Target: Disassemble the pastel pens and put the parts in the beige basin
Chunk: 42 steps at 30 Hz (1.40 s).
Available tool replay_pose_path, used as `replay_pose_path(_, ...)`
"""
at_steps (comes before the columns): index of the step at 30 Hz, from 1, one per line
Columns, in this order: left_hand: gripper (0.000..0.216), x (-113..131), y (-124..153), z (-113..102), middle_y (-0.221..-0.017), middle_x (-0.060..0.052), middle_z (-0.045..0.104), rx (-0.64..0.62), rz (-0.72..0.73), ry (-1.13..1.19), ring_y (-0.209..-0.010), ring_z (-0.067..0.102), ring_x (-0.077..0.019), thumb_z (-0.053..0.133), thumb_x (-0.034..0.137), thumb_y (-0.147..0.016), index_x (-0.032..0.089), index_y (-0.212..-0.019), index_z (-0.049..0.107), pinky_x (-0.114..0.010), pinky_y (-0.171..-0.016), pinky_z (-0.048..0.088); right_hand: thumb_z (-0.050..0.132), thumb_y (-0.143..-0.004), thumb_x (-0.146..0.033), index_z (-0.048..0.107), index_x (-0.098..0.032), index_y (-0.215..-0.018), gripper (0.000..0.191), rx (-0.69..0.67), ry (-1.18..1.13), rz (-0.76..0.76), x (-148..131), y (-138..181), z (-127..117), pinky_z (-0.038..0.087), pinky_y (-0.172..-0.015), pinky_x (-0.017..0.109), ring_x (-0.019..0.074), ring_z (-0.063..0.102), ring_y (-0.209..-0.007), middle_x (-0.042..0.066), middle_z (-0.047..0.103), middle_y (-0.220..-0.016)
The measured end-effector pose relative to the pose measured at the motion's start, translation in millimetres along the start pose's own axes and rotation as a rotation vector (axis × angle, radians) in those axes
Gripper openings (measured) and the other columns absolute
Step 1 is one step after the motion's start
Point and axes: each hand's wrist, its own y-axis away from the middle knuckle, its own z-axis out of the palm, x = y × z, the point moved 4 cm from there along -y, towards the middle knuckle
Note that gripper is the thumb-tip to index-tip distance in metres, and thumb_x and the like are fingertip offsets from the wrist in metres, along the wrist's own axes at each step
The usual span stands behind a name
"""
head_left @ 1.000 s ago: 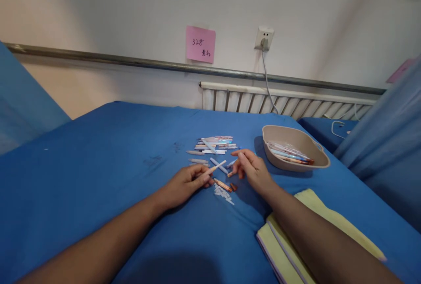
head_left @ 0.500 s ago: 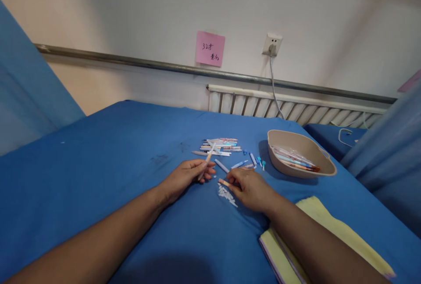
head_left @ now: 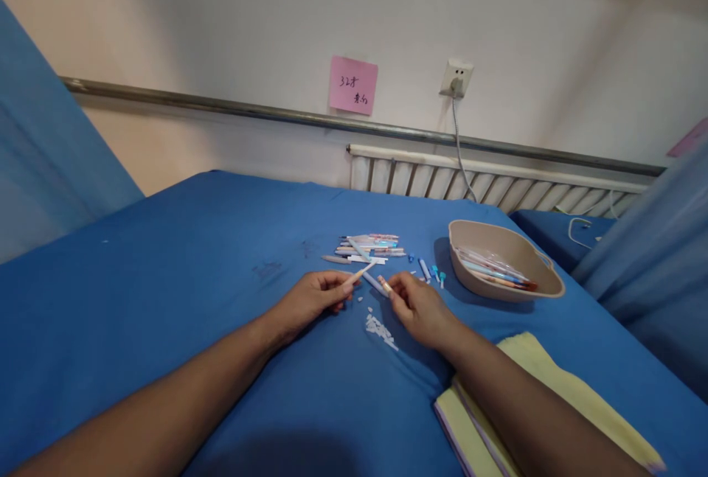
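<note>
My left hand [head_left: 316,298] pinches a slim pale pen [head_left: 361,272] whose white end points to the upper right. My right hand [head_left: 425,312] is closed on a short cream and orange pen barrel [head_left: 384,284]. The two pieces are close together but apart. Just beyond them lies a lilac pen barrel [head_left: 374,282], partly covered. A pile of pens and white sticks [head_left: 370,244] rests past my left hand. Small white pieces [head_left: 379,332] are heaped on the blue sheet between my hands.
A beige basket [head_left: 545,287] with several pens inside stands at the right. Blue caps [head_left: 436,273] and another lilac barrel [head_left: 424,269] lie beside it. A folded yellow cloth [head_left: 545,370] is under my right forearm. Wall, rail and radiator [head_left: 409,171] bound the far side.
The pen in my left hand has tipped from steep to slanting rightward. My right hand has moved slightly away from me, carrying the short barrel up from beside the white pieces toward that pen.
</note>
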Motion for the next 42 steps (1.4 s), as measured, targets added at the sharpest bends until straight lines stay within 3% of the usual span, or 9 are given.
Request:
replay_pose_path(3,0.042,0,0,1,-0.068,0.000,0.055,-0.003,0.020,-0.063,-0.055,0.042,-0.0087,0.064,0.045,-0.072,0.016,-0.101,0.068,-0.021,-0.051,0.032,0.042,-0.087,-0.039,0.055,-0.019,-0.092,0.025,0.087,-0.310,0.139,7,-4,-5,0.039,-0.047,0.022,0.0128,0.052,-0.054,-0.001,0.054,-0.065)
replay_pose_path(5,0.042,-1,0,1,-0.067,0.001,0.054,-0.010,0.029,-0.101,-0.055,0.041,-0.0088,0.061,0.046,-0.073,0.016,-0.101,0.068,-0.021,-0.051,0.031,0.043,-0.085,-0.044,0.057,-0.018,-0.084,0.029,0.165,-0.445,0.170,8,-7,-11,0.040,-0.048,0.022,0.0122,0.049,-0.052,-0.003,0.049,-0.058)
replay_pose_path(11,0.040,-1,1,2,-0.061,0.003,0.048,-0.024,0.028,-0.194,-0.054,0.038,-0.0088,0.056,0.046,-0.077,0.015,-0.101,0.067,-0.020,-0.050,0.027,0.049,-0.079,-0.053,0.059,-0.017,-0.075,0.037,0.231,-0.641,0.224,13,-12,-17,0.039,-0.048,0.022,0.0098,0.038,-0.045,-0.006,0.040,-0.047)
replay_pose_path(18,0.037,1,4,4,-0.060,0.003,0.052,-0.038,0.011,-0.202,-0.053,0.039,-0.0099,0.057,0.042,-0.076,0.017,-0.101,0.067,-0.020,-0.050,0.027,0.048,-0.081,-0.050,0.060,-0.017,-0.075,0.036,0.212,-0.508,0.185,17,-12,-15,0.041,-0.048,0.022,0.0102,0.042,-0.046,-0.005,0.042,-0.047)
replay_pose_path(23,0.029,7,7,8,-0.081,0.000,0.064,-0.072,0.098,-0.257,-0.071,0.052,-0.0156,0.056,0.039,-0.077,0.021,-0.094,0.070,-0.022,-0.063,0.036,0.047,-0.085,-0.044,0.061,-0.018,-0.082,0.029,0.084,-0.440,0.115,14,-8,-4,0.042,-0.045,0.021,0.0104,0.049,-0.048,-0.004,0.048,-0.056)
replay_pose_path(30,0.034,6,9,9,-0.062,0.002,0.055,-0.119,0.078,-0.303,-0.056,0.044,-0.0115,0.052,0.045,-0.080,0.017,-0.090,0.068,-0.021,-0.051,0.029,0.044,-0.088,-0.042,0.059,-0.019,-0.087,0.027,-0.008,-0.439,0.094,9,-3,3,0.038,-0.039,0.020,0.0084,0.045,-0.039,-0.006,0.045,-0.056)
replay_pose_path(36,0.039,5,11,15,-0.056,0.002,0.050,-0.158,0.083,-0.297,-0.051,0.041,-0.0098,0.048,0.049,-0.083,0.015,-0.074,0.064,-0.021,-0.048,0.028,0.047,-0.088,-0.035,0.063,-0.020,-0.091,0.023,-0.013,-0.227,-0.014,-4,-1,-1,0.040,-0.050,0.021,0.0104,0.051,-0.049,-0.003,0.053,-0.057)
replay_pose_path(42,0.035,9,15,19,-0.056,0.003,0.050,-0.138,0.071,-0.272,-0.051,0.041,-0.0093,0.052,0.048,-0.080,0.015,-0.077,0.065,-0.020,-0.048,0.029,0.049,-0.086,-0.027,0.064,-0.019,-0.090,0.018,0.001,-0.142,-0.096,-18,1,-5,0.043,-0.063,0.023,0.0132,0.058,-0.069,0.001,0.064,-0.074)
